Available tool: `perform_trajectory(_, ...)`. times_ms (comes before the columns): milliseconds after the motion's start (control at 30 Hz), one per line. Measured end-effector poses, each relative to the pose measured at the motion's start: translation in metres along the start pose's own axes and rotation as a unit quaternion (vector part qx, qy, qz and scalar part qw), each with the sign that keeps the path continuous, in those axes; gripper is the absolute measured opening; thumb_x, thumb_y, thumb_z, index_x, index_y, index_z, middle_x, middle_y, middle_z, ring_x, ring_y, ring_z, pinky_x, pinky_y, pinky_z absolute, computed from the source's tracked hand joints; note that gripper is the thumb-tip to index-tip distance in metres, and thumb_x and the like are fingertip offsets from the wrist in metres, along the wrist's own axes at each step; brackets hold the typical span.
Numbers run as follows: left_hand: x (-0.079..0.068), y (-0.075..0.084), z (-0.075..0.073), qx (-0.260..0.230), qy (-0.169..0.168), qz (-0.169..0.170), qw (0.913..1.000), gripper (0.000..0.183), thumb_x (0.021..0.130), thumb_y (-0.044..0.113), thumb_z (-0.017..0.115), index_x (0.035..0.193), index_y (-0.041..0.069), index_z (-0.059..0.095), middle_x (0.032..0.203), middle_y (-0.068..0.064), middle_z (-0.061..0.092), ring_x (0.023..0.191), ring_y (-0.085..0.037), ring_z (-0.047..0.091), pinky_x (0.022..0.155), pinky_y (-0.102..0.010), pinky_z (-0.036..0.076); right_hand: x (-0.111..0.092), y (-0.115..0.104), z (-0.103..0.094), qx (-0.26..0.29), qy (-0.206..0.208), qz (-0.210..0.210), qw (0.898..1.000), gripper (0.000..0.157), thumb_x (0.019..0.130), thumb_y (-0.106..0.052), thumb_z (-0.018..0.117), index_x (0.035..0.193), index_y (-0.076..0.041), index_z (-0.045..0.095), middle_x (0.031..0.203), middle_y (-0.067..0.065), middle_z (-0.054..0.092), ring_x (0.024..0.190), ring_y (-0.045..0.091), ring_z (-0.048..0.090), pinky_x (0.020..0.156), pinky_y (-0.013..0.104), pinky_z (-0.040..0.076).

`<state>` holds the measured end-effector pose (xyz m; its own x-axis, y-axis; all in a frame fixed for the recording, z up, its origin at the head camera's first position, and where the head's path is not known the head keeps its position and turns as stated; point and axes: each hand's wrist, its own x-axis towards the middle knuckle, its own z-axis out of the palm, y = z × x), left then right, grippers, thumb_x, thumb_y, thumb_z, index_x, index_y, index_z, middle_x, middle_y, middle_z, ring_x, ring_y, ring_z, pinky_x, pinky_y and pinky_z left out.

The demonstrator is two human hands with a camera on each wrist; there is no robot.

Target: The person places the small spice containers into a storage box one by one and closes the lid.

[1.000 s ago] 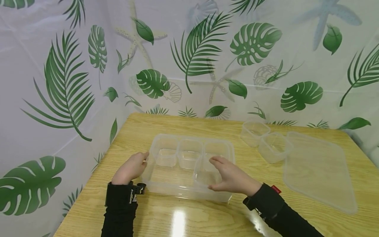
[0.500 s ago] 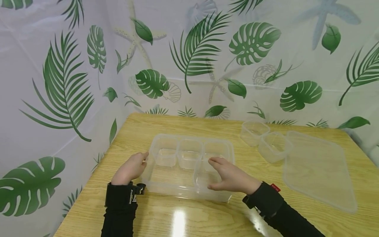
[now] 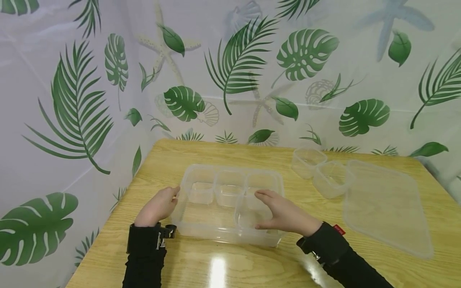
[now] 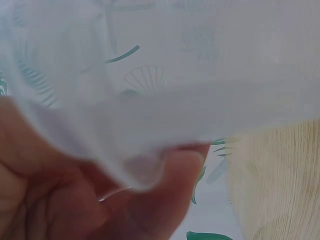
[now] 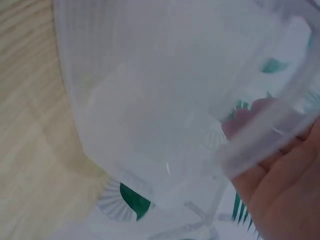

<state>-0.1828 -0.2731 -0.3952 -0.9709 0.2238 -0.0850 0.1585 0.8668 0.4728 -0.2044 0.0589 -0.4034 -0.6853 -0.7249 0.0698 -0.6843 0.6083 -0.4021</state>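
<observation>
A large clear plastic box [image 3: 223,237] lies in front of me with smaller clear tubs inside it. Three of them, such as the middle tub [image 3: 230,190], line its far side. Another clear tub [image 3: 247,214] stands at its near right. My left hand [image 3: 158,206] grips the large box at its left rim; in the left wrist view thumb and fingers lie about the translucent edge [image 4: 135,170]. My right hand [image 3: 286,212] spans the near right tub, fingers at its far side and thumb nearer me. Through a translucent rim [image 5: 270,140] the right wrist view shows fingertips.
Two loose clear tubs, one farther back [image 3: 307,162] and one nearer [image 3: 333,180], stand touching or close at the back right. Beside them a flat translucent lid [image 3: 389,212] lies on the wooden table [image 3: 187,268]. A leaf-printed cloth [image 3: 237,116] hangs behind the table.
Both hands keep their places on the box and tub. My right hand has shifted very slightly to the right, and the head view has tilted a little.
</observation>
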Motion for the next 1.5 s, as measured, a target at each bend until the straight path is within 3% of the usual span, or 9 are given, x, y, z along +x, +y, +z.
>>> perform_trajectory(167, 0.0, 0.0, 0.001, -0.003, -0.005, -0.001, 1.0, 0.042, 0.09, -0.002, 0.043, 0.129, -0.014, 0.035, 0.121, -0.031, 0.044, 0.107, -0.038, 0.048, 0.079, -0.04, 0.044, -0.008, 0.001, -0.013, -0.017, 0.009, 0.032, 0.999, 0.055, 0.074, -0.029, 0.071, 0.115, 0.004, 0.054, 0.114, 0.019, 0.052, 0.104, 0.033, 0.05, 0.083, 0.04, 0.043)
perform_trajectory(333, 0.0, 0.0, 0.001, -0.003, -0.003, -0.002, 1.0, 0.041, 0.089, -0.003, 0.043, 0.128, -0.014, 0.035, 0.12, -0.031, 0.044, 0.106, -0.038, 0.048, 0.08, -0.041, 0.044, -0.016, 0.0, -0.021, -0.036, -0.006, 0.053, 0.998, 0.045, 0.074, -0.025, 0.07, 0.107, 0.003, 0.06, 0.103, 0.014, 0.058, 0.09, 0.028, 0.056, 0.073, 0.033, 0.046)
perform_trajectory(800, 0.001, 0.0, 0.001, 0.001, 0.001, 0.0, 1.0, 0.041, 0.089, -0.003, 0.043, 0.127, -0.015, 0.036, 0.12, -0.031, 0.045, 0.107, -0.038, 0.047, 0.077, -0.039, 0.045, -0.013, 0.0, -0.017, -0.106, 0.0, 0.025, 0.994, 0.043, 0.069, -0.026, 0.073, 0.102, 0.001, 0.063, 0.097, 0.012, 0.06, 0.085, 0.025, 0.058, 0.071, 0.033, 0.047)
perform_trajectory(1100, 0.001, -0.001, 0.0, 0.004, 0.004, -0.002, 1.0, 0.04, 0.089, -0.002, 0.044, 0.127, -0.015, 0.037, 0.119, -0.03, 0.046, 0.106, -0.037, 0.048, 0.077, -0.039, 0.045, 0.006, -0.006, -0.022, -0.12, -0.05, 0.002, 0.992, 0.04, 0.067, -0.028, 0.075, 0.095, -0.001, 0.066, 0.089, 0.01, 0.062, 0.08, 0.024, 0.058, 0.068, 0.034, 0.047)
perform_trajectory(1300, 0.003, -0.001, 0.002, 0.006, 0.008, 0.002, 1.0, 0.04, 0.089, -0.003, 0.045, 0.126, -0.016, 0.037, 0.118, -0.031, 0.047, 0.105, -0.037, 0.049, 0.078, -0.039, 0.045, 0.023, -0.015, -0.02, -0.129, -0.075, -0.021, 0.989, 0.023, 0.065, -0.027, 0.077, 0.073, -0.01, 0.062, 0.066, -0.003, 0.05, 0.057, 0.011, 0.045, 0.053, 0.025, 0.039)
perform_trajectory(1400, 0.003, -0.001, 0.002, 0.004, 0.007, 0.001, 1.0, 0.04, 0.089, -0.003, 0.045, 0.126, -0.016, 0.037, 0.117, -0.031, 0.047, 0.105, -0.037, 0.049, 0.079, -0.04, 0.045, 0.032, -0.02, -0.018, -0.123, -0.092, -0.019, 0.988, 0.027, 0.065, -0.025, 0.077, 0.063, -0.013, 0.052, 0.059, -0.007, 0.034, 0.053, 0.008, 0.029, 0.05, 0.023, 0.027)
perform_trajectory(1500, 0.003, -0.001, 0.002, 0.004, 0.007, 0.0, 1.0, 0.04, 0.089, -0.003, 0.045, 0.126, -0.016, 0.037, 0.116, -0.031, 0.047, 0.104, -0.038, 0.049, 0.079, -0.04, 0.045, 0.041, -0.027, -0.017, -0.125, -0.103, -0.017, 0.987, 0.032, 0.065, -0.024, 0.077, 0.061, -0.012, 0.047, 0.059, -0.006, 0.027, 0.054, 0.008, 0.024, 0.05, 0.023, 0.023)
